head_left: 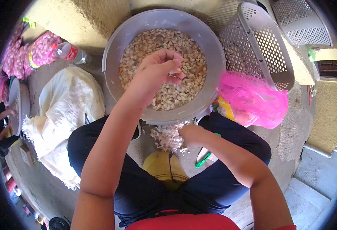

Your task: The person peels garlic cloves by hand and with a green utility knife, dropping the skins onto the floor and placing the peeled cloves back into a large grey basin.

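Note:
A wide grey basin (113,63) holds a deep layer of garlic cloves (178,90). Over it, my left hand (159,71) is closed in a pinch on a small pale garlic clove (175,71), with fingertips near the basin's middle. My right hand (193,135) is low between my knees, at the right side of a heap of papery garlic skins (167,137). Its fingers are turned away and blurred, so their grip is hidden. A green cutter knife (203,160) lies close below that hand, by my right thigh.
A perforated grey basket (266,46) and a pink plastic bag (252,99) stand right of the basin. At left are a white woven sack (70,94), a Coca-Cola bottle (70,53) and pink net bags (44,46). A yellow container (157,165) sits between my legs.

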`<action>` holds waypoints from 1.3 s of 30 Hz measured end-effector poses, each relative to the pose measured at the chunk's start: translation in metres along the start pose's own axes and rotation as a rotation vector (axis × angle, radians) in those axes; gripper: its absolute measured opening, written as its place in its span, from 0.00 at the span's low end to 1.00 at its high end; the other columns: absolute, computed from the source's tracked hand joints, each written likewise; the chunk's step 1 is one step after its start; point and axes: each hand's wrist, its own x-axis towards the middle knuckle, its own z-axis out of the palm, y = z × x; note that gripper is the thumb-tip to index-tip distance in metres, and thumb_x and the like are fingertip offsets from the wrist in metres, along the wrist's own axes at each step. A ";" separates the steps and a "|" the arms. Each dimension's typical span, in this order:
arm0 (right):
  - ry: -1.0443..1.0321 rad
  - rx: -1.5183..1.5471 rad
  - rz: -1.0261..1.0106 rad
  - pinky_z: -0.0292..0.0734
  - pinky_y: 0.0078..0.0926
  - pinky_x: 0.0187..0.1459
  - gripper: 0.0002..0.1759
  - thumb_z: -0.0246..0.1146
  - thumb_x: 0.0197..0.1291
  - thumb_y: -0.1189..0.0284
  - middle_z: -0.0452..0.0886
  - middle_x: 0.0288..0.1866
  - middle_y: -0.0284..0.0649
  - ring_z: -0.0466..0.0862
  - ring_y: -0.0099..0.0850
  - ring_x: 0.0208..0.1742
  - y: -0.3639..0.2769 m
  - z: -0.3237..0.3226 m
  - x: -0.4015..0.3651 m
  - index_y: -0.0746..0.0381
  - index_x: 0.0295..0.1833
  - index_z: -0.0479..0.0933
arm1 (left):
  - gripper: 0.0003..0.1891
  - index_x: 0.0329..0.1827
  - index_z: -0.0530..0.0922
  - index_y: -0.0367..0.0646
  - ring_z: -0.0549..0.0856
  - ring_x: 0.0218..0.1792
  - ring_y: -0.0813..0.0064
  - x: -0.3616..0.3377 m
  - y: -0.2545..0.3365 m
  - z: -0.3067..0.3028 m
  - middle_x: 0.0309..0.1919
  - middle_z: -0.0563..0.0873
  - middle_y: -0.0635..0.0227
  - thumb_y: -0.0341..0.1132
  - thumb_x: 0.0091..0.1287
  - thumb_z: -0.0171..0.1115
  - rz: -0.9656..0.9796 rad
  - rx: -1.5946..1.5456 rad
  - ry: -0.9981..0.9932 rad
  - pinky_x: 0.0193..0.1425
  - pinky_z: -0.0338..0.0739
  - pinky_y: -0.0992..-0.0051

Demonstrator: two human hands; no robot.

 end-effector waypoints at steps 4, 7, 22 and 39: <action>-0.182 -0.024 0.018 0.75 0.41 0.36 0.13 0.58 0.45 0.68 0.79 0.29 0.52 0.80 0.47 0.35 -0.015 -0.007 -0.008 0.69 0.29 0.77 | 0.08 0.39 0.73 0.37 0.80 0.31 0.77 -0.001 -0.001 0.002 0.31 0.77 0.69 0.32 0.60 0.55 -0.012 -0.017 -0.020 0.37 0.76 0.79; -0.002 0.020 0.058 0.74 0.41 0.36 0.14 0.58 0.45 0.67 0.78 0.28 0.54 0.80 0.48 0.34 -0.012 -0.014 -0.009 0.69 0.30 0.77 | 0.07 0.39 0.73 0.39 0.79 0.29 0.81 -0.002 -0.001 0.005 0.28 0.77 0.72 0.33 0.61 0.55 -0.024 0.020 0.002 0.34 0.75 0.83; 0.032 2.159 -0.290 0.56 0.12 0.15 0.15 0.53 0.59 0.57 0.63 0.18 0.23 0.58 0.12 0.12 0.007 -0.086 -0.024 0.57 0.34 0.71 | 0.12 0.31 0.70 0.39 0.76 0.28 0.61 -0.006 -0.038 0.008 0.24 0.75 0.61 0.35 0.53 0.63 0.504 1.063 -0.288 0.32 0.69 0.67; 1.203 2.349 -0.458 0.63 0.15 0.20 0.16 0.44 0.61 0.69 0.77 0.37 0.44 0.59 0.15 0.14 0.158 -0.173 -0.119 0.72 0.43 0.68 | 0.17 0.31 0.72 0.35 0.79 0.35 0.52 -0.018 -0.072 0.000 0.29 0.78 0.51 0.43 0.57 0.56 0.064 1.444 -0.503 0.38 0.72 0.60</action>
